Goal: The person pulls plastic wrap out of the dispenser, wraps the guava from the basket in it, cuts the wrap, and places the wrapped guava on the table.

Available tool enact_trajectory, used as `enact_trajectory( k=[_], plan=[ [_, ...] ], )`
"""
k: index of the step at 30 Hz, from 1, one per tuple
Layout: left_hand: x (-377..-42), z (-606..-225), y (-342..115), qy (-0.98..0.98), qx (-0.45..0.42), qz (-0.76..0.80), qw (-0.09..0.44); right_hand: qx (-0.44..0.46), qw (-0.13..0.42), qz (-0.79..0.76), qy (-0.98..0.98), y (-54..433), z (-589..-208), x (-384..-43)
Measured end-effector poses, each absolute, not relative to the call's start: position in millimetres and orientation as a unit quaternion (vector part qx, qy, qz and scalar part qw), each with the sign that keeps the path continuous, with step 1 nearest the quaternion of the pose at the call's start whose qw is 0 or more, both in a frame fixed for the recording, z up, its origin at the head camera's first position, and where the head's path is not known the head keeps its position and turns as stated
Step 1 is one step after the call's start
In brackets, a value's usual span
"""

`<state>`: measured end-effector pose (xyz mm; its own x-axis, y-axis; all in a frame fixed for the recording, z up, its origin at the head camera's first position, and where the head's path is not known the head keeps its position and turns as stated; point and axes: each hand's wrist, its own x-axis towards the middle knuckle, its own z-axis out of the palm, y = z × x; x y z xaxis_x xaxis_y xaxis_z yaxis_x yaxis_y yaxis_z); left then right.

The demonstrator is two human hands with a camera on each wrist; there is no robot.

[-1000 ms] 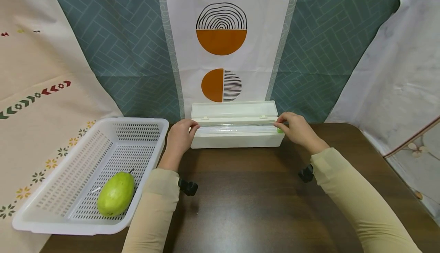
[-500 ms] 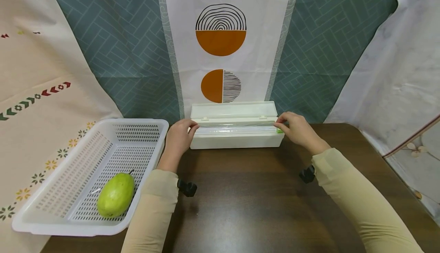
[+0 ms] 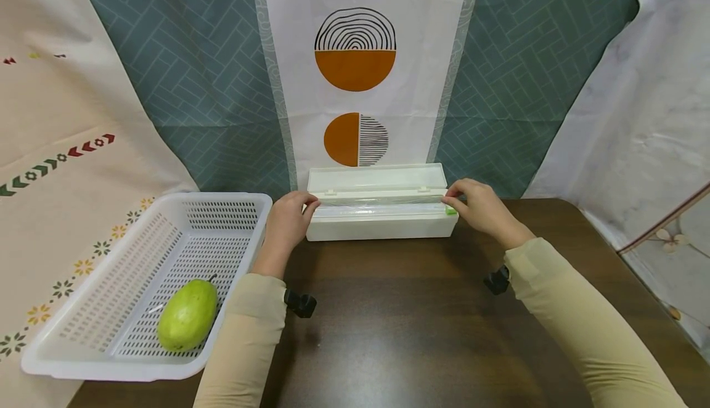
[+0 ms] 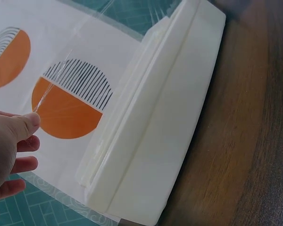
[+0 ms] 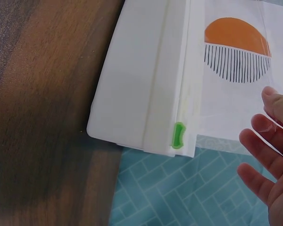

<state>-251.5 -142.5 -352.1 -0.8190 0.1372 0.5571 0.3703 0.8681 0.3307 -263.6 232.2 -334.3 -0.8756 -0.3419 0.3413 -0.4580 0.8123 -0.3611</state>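
Observation:
A white cling film dispenser (image 3: 383, 229) stands at the back of the table with its lid (image 3: 377, 177) raised. Clear cling film (image 3: 383, 200) stretches above it from hand to hand. My left hand (image 3: 288, 223) pinches the film's left corner between thumb and index finger. At the other end my right hand (image 3: 482, 211) pinches the right corner the same way. In the left wrist view, the film's edge (image 4: 47, 94) runs out thin and wrinkled from the fingertips. The right wrist view shows a green cutter slider (image 5: 178, 135) at the dispenser's end.
To the left, a white perforated plastic basket (image 3: 257, 211) holds a green pear-shaped fruit (image 3: 187, 315). The brown wooden table (image 3: 399, 322) extends in front of the dispenser. Patterned cloth (image 3: 222, 75) hangs close behind it.
Both hands have risen very slightly relative to the dispenser, still pinching the cling film. The film shows as a somewhat wider band between them.

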Motion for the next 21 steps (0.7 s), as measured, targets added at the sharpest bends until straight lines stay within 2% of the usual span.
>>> enact_trajectory(
  k=[21],
  plan=[
    [-248.3, -343.5, -142.8, -0.912, -0.150, -0.237, 0.301, 0.221, 0.153, 0.221, -0.938, 232.7, -327.3, -264.1]
  ],
)
